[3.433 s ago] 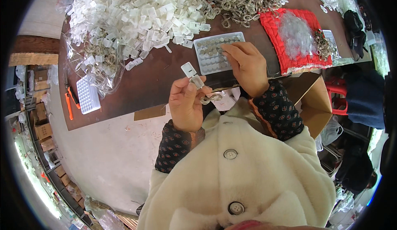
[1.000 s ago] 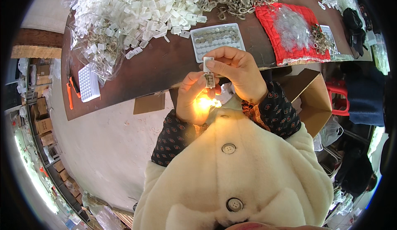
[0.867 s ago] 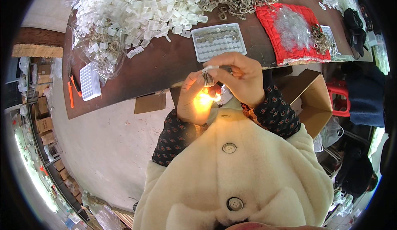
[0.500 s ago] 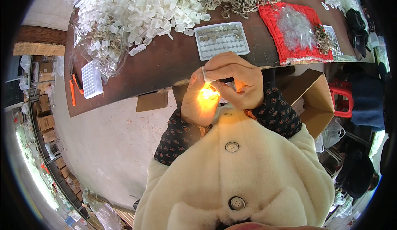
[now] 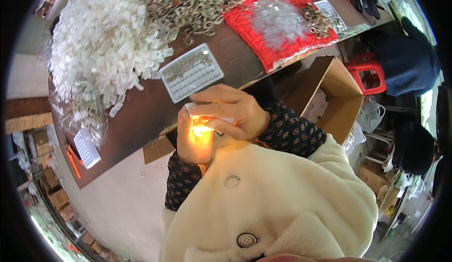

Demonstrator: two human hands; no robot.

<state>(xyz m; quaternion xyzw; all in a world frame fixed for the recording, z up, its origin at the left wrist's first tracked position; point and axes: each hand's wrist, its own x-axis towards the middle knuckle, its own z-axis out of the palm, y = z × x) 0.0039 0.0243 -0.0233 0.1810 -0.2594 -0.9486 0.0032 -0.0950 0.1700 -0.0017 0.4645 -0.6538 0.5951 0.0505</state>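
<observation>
Close in front of my cream coat, both hands meet around a small glowing light (image 5: pixel 200 130) that shines yellow-orange. My left hand (image 5: pixel 192 144) is closed round it, its palm lit by the glow. A small white plastic piece (image 5: pixel 190 107) shows at my left fingertips. From the right, my right hand (image 5: pixel 233 111) bends its fingers over the same light and grips it too; its fingers hide part of it. Just beyond the hands lies a white tray (image 5: pixel 175 94) with rows of round hollows, some holding small silvery discs.
A large heap of white plastic pieces (image 5: pixel 103 40) covers the table's left part. Beside it are piled wire-like parts (image 5: pixel 197 8). Clear plastic bits (image 5: pixel 278 22) lie on a red cloth (image 5: pixel 256 50). Orange-handled pliers (image 5: pixel 73 161) are at the left edge. An open carton (image 5: pixel 341 80) and red stool (image 5: pixel 372 76) stand right.
The view has turned, so the table now slants and the tray appears further left. Both hands stay together on the glowing light; my right fingers now cover more of it.
</observation>
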